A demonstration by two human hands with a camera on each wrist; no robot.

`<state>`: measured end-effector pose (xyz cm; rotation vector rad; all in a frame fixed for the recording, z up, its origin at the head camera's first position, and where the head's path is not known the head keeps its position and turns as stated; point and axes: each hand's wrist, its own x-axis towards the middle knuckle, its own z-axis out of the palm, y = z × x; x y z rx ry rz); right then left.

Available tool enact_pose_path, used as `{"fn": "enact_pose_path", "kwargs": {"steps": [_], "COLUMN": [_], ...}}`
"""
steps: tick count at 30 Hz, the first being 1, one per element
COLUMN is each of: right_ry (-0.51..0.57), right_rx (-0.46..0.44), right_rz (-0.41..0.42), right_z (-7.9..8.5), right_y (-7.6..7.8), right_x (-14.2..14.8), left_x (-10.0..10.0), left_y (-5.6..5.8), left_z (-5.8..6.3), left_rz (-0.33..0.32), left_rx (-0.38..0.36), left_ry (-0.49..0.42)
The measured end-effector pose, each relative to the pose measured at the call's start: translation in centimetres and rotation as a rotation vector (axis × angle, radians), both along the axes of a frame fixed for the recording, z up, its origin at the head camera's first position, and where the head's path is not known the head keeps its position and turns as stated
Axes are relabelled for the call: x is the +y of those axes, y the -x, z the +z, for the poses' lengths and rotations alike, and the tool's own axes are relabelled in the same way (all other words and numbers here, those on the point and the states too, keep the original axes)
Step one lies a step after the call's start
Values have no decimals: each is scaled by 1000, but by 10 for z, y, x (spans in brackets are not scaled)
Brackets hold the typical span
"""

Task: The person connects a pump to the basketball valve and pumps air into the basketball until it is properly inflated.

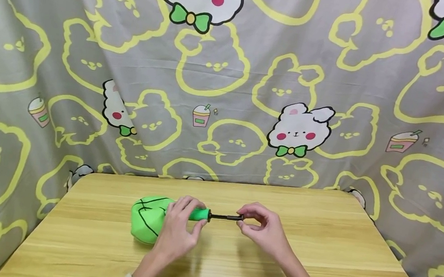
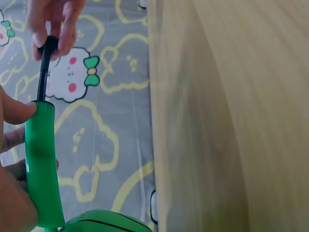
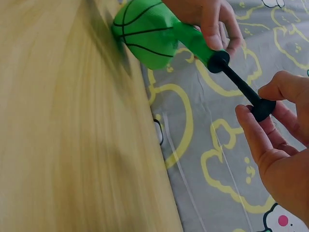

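A green hand pump [image 2: 41,159] lies level above the table, its black plunger rod [image 1: 219,216] drawn out to the right. My left hand [image 1: 180,230] grips the pump's green barrel, thumb near the black end cap. With fingertips and thumb, my right hand [image 1: 267,230] pinches the black handle [image 3: 262,110] at the rod's end. A partly filled, creased green ball [image 1: 147,221] with black lines sits at the pump's other end, left of my left hand. The joint between ball and pump is hidden by the left hand in the head view.
Beneath the hands is a wooden table [image 1: 91,242] with light grain. A grey curtain [image 1: 236,85] printed with yellow outlines and white rabbit faces hangs behind the table and along both sides.
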<state>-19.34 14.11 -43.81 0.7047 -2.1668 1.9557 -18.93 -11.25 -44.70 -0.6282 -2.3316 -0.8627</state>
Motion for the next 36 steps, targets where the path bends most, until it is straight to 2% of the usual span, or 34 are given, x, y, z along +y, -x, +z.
{"fn": "enact_pose_path", "kwargs": {"steps": [6,12,15,22,28,36], "right_ry": [-5,-48,-50,7,34,40], "right_rx": [53,91,62,-67,-63,-43], "right_rz": [-23,-28,-16,-20,-17,8], "right_z": [3,6,8,13,8,0], "right_y": [4,6,5,4,5,4], "right_x": [11,21,23,22,18,9], "left_x": [-9,-11,-11,-11,-7,0], "left_y": [3,4,4,3,2,-1], "left_z": [3,3,3,2,0,0], "left_rz": [29,31,32,26,2,-14], "left_rx": [26,38,44,62,74,39], "left_ry": [-8,3,0,-16,-14,-10]}}
